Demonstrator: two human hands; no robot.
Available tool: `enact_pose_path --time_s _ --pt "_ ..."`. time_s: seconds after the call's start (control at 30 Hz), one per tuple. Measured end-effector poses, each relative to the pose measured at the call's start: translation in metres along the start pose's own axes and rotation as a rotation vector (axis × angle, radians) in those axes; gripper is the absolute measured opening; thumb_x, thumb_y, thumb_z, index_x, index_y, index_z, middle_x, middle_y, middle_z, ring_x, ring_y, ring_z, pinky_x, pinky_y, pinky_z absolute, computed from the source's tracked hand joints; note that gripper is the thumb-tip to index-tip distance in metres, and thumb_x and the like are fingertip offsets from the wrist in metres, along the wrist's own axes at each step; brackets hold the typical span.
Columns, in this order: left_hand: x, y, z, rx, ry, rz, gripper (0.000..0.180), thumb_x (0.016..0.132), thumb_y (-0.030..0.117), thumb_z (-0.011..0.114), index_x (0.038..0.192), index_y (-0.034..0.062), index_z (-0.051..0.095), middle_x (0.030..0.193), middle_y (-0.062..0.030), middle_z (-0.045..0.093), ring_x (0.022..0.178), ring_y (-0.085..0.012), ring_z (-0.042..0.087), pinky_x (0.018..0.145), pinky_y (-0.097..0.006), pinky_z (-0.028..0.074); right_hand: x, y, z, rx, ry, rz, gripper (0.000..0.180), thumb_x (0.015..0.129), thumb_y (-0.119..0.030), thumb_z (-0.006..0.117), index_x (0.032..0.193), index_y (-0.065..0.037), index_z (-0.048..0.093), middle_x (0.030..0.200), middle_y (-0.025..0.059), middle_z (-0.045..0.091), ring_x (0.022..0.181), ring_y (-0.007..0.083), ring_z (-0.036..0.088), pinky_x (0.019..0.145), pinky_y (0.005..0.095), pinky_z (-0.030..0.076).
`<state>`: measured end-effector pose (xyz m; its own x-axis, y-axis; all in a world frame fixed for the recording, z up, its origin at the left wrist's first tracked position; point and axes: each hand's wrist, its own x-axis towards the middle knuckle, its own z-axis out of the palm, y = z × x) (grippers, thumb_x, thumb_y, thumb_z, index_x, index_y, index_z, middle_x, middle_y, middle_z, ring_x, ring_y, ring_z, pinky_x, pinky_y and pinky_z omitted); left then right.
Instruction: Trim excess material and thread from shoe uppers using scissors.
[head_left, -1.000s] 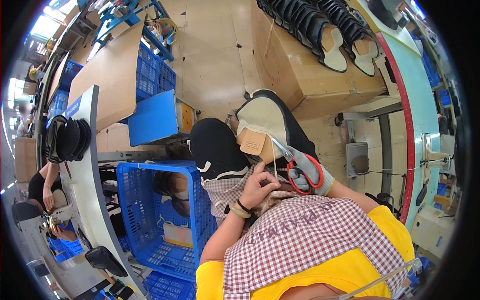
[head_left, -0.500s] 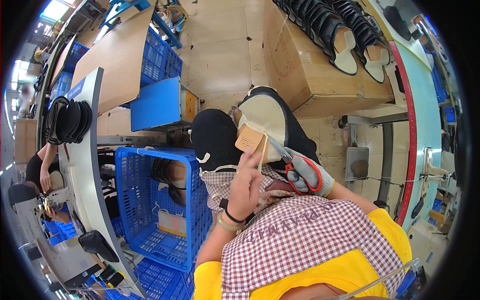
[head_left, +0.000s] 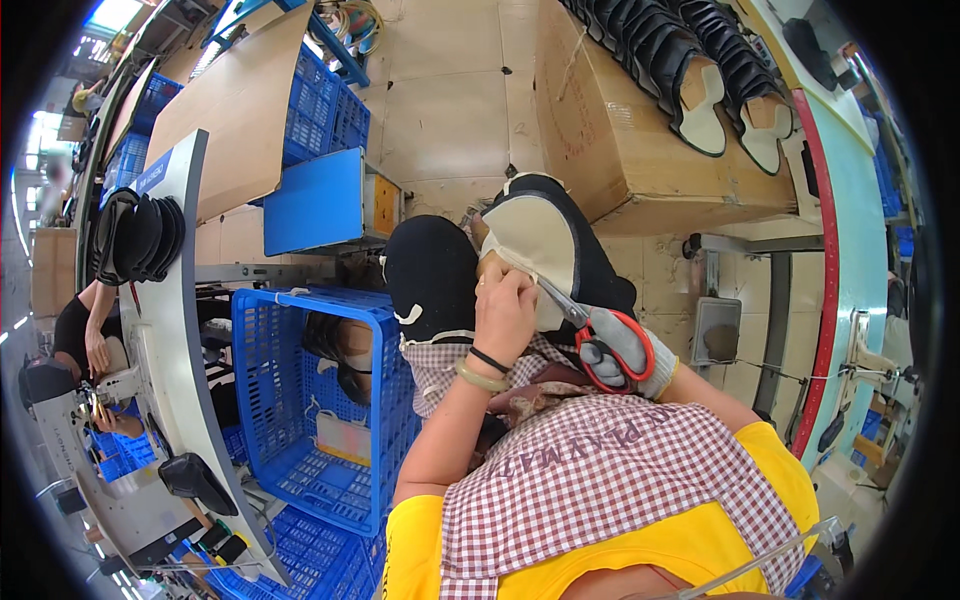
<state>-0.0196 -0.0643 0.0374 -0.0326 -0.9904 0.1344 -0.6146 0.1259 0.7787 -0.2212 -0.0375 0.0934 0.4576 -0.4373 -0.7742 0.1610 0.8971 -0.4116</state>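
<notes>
My bare left hand (head_left: pixel 505 310) is closed in a pinch over my lap, its fingertips on a small tan leather-like piece (head_left: pixel 489 264) that they mostly hide. Just beyond lies a cream panel (head_left: pixel 535 232) with a dark border, spread over my right knee. My right hand (head_left: pixel 605 350), in a grey and white glove, grips scissors (head_left: pixel 640 345) with red handles. The metal blades point up and left toward my left fingertips. Whether the blades touch the tan piece I cannot tell. Black cloth (head_left: pixel 430 270) with cream edging covers my left knee.
At my left stands a blue crate (head_left: pixel 240 375) with dark shoe parts inside. A cardboard box (head_left: pixel 690 190) ahead right carries rows of black shoe uppers (head_left: pixel 690 85). Another person's hand (head_left: pixel 97 350) works at a sewing machine (head_left: pixel 65 430) on the far left.
My left hand has moved up and turned, now covering most of the tan piece that showed its printed face before. The scissors and right hand have shifted slightly to the right.
</notes>
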Motion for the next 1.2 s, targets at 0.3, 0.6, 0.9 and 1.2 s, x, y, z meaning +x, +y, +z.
enact_pose_path --time_s 0.3,0.6,0.9,1.2 --pt "-0.007 -0.008 0.009 -0.355 -0.037 -0.234 0.008 0.078 0.004 0.064 0.077 -0.0023 0.059 0.088 -0.0157 0.054 0.086 -0.0302 0.054 0.076 -0.037 0.044 0.014 -0.014 -0.034 -0.087 -0.192 0.021 0.049 0.095 -0.046 0.049 0.131 -0.014 0.045 0.074 -0.0015 0.051 0.048 0.0031 0.038 0.041 0.0169 0.03" --pt "-0.012 -0.005 0.017 -0.378 -0.008 -0.256 0.009 0.077 0.003 0.065 0.077 -0.003 0.057 0.092 -0.0167 0.053 0.086 -0.0315 0.054 0.077 -0.037 0.045 0.027 -0.032 -0.057 -0.035 -0.346 0.175 0.057 0.095 -0.053 0.041 0.129 -0.008 0.049 0.07 -0.0019 0.052 0.045 0.0033 0.037 0.04 0.016 0.028" --pt "-0.016 -0.005 0.022 -0.508 -0.059 -0.324 0.01 0.075 0.001 0.065 0.076 -0.0025 0.056 0.098 -0.0176 0.053 0.089 -0.0336 0.055 0.077 -0.038 0.045 0.016 -0.038 -0.027 -0.389 -0.054 0.044 0.037 0.095 -0.04 0.05 0.109 -0.006 0.055 0.071 -0.0012 0.052 0.049 0.0047 0.04 0.041 0.0195 0.03" --pt "-0.022 -0.002 0.022 -0.409 -0.017 -0.112 0.01 0.071 -0.002 0.064 0.074 -0.0003 0.055 0.103 -0.0167 0.053 0.093 -0.0355 0.052 0.082 -0.041 0.042 0.016 -0.054 -0.008 -0.509 0.004 0.041 0.033 0.093 -0.04 0.055 0.096 -0.007 0.056 0.07 0.0008 0.053 0.048 0.0076 0.042 0.042 0.0229 0.032"
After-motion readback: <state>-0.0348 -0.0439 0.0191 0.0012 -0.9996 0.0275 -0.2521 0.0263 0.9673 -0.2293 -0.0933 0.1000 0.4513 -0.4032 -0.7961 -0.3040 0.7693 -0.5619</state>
